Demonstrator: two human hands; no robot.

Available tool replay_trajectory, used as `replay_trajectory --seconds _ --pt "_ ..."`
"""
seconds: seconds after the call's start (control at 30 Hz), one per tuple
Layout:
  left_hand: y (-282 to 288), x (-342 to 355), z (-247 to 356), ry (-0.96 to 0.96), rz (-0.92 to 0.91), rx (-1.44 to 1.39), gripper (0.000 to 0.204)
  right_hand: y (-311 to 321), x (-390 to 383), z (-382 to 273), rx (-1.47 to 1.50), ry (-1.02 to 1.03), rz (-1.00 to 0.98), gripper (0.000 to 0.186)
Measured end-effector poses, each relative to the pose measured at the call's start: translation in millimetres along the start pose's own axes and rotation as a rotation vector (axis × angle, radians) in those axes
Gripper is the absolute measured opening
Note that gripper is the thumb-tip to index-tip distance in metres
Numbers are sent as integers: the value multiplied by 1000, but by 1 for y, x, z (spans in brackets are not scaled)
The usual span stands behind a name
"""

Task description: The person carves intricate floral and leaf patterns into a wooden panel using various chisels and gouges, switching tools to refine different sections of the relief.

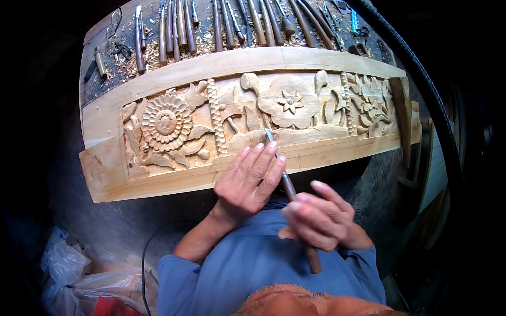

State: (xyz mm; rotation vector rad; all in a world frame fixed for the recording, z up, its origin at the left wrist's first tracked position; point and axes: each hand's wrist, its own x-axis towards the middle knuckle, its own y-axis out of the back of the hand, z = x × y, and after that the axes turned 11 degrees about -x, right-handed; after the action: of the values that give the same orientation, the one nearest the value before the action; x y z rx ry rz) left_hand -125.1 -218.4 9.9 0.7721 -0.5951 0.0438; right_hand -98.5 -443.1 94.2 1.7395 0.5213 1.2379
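Observation:
A carving chisel slants across the front edge of a carved wooden panel, its metal tip on the low relief ground below the middle flower. My left hand lies over the near border with its fingers extended, fingertips against the chisel's shank; its thumb is hidden. Lower down, my right hand is loosely around the dark wooden handle, its index finger raised and slightly blurred. The handle's butt shows below this hand, in front of my blue shirt. The panel bears a large round flower, leaves, twisted columns and a smaller star-shaped flower.
Beyond the panel, a row of wooden-handled chisels lies on the workbench among wood shavings. A dark wooden bar crosses the panel's right end. A black cable hangs at right. Plastic bags sit at lower left.

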Motion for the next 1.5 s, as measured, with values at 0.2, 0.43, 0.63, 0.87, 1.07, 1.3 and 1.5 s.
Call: replay_trajectory --seconds 0.2,0.43,0.63,0.87,1.07,1.3,1.5 --pt "8 -5 -18 164 85 -92 35 -68 23 -13 595 176 165 44" --pt "23 -9 -21 347 53 -173 30 -99 27 -20 667 189 258 46" --pt "28 -8 -21 419 0 -253 31 -97 25 -22 668 143 222 44" --pt "32 -10 -21 397 -10 -284 31 -99 26 -25 610 204 237 47" --pt "27 -13 -23 381 -33 -237 31 -100 29 -20 604 263 208 45" --pt "23 -12 -27 259 -3 -136 31 -99 32 -14 639 246 219 46" --pt "22 -13 -26 368 12 -183 29 -98 42 -14 648 223 203 49"
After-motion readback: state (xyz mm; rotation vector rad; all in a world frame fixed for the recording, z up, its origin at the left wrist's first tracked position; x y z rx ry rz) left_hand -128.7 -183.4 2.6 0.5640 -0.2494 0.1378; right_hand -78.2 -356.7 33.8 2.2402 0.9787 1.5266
